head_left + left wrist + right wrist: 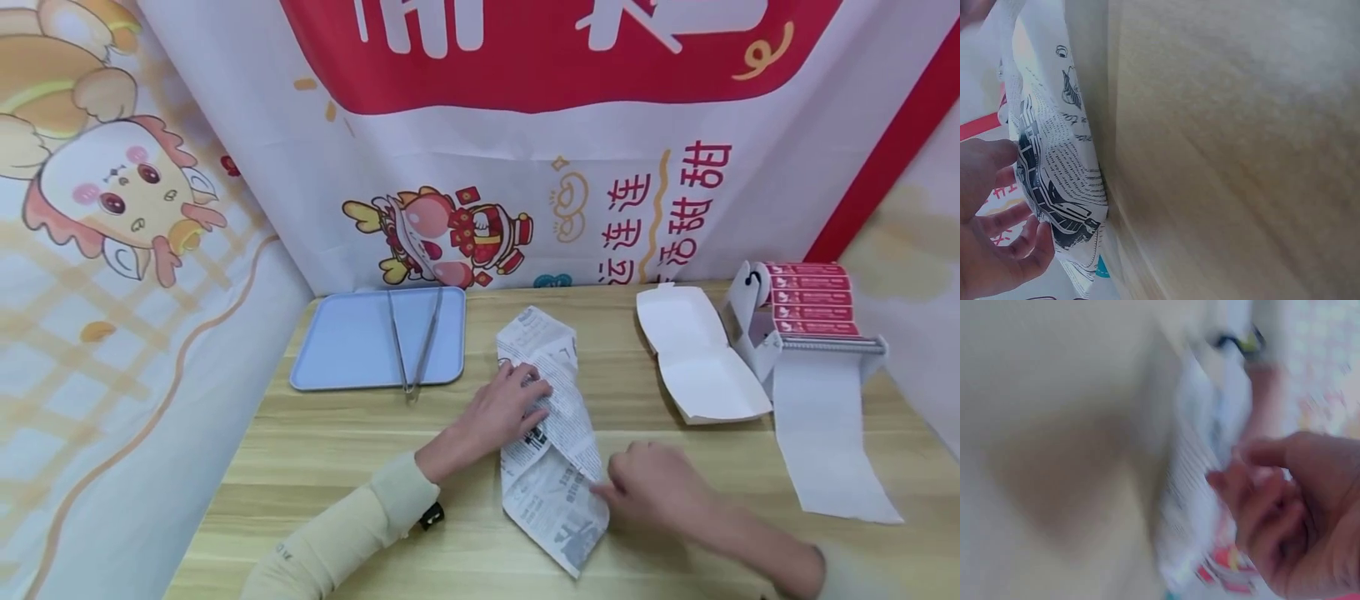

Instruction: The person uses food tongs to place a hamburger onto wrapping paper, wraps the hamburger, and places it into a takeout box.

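Note:
A long packet of folded newsprint-patterned paper (558, 417) lies on the table, its flaps overlapping along the middle and its ends angled. My left hand (510, 404) rests on the packet's upper left part, fingers spread and slightly bent; in the left wrist view, the left hand (1004, 219) touches the printed paper (1063, 169). At the packet's lower right edge is my right hand (656, 487), one finger reaching to the paper. Blurred in the right wrist view, the right hand (1297, 512) has loosely bent fingers beside the paper (1188, 481), with nothing visible between them. Whatever the packet contains is hidden.
Metal tongs (412, 354) lie across a light blue tray (337, 342) at the back left. An unfolded white paper box (701, 358) lies at the right, beside a label dispenser (813, 325) with a hanging white strip (825, 450). A printed cloth (487, 133) hangs behind the table.

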Tool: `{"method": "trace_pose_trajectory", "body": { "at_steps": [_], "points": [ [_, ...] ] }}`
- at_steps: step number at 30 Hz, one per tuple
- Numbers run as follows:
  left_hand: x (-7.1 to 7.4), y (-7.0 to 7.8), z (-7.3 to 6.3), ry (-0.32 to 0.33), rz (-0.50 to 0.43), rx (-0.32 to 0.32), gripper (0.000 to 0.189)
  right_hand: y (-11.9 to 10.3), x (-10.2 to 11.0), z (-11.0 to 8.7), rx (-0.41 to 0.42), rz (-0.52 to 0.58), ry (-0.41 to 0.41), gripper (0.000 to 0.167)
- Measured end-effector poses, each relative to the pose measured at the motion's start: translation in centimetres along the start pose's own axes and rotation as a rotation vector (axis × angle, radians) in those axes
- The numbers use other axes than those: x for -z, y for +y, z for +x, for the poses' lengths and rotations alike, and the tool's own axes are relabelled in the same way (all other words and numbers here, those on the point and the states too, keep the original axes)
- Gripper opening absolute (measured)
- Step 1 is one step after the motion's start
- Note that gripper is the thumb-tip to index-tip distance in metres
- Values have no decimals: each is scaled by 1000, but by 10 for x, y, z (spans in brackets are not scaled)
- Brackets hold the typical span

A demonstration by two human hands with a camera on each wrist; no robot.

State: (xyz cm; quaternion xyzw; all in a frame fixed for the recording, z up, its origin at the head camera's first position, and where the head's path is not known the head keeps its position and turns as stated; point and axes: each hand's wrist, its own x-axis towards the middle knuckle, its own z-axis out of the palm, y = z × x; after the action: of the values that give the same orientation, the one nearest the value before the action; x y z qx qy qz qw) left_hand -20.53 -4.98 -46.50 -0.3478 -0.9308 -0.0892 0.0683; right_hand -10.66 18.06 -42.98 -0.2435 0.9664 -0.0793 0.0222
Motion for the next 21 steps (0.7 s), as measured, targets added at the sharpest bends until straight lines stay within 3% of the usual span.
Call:
{"method": "trace_pose_trajectory", "body": {
  "at_steps": [3, 5, 8, 11, 15, 21],
  "points": [
    [1, -2, 0, -16, -5, -7, 30, 32, 28, 41, 71, 233, -50, 19],
    [2, -3, -1, -22, -3, -6, 30, 57, 36, 79, 156, 314, -50, 5],
    [3, -4, -3, -43, 8, -2, 32, 89, 35, 133, 180, 379, -116, 25],
    [4, -4, -3, -71, 8, -1, 33, 112, 27, 175, 203, 399, -234, 41],
    [5, -4, -2, -68, 12, -13, 32, 126, 17, 208, 297, 366, -359, 39],
    [4, -5, -2, -45, 52, -83, 31, 126, 11, 234, 381, 306, -411, 6]
  ]
}}
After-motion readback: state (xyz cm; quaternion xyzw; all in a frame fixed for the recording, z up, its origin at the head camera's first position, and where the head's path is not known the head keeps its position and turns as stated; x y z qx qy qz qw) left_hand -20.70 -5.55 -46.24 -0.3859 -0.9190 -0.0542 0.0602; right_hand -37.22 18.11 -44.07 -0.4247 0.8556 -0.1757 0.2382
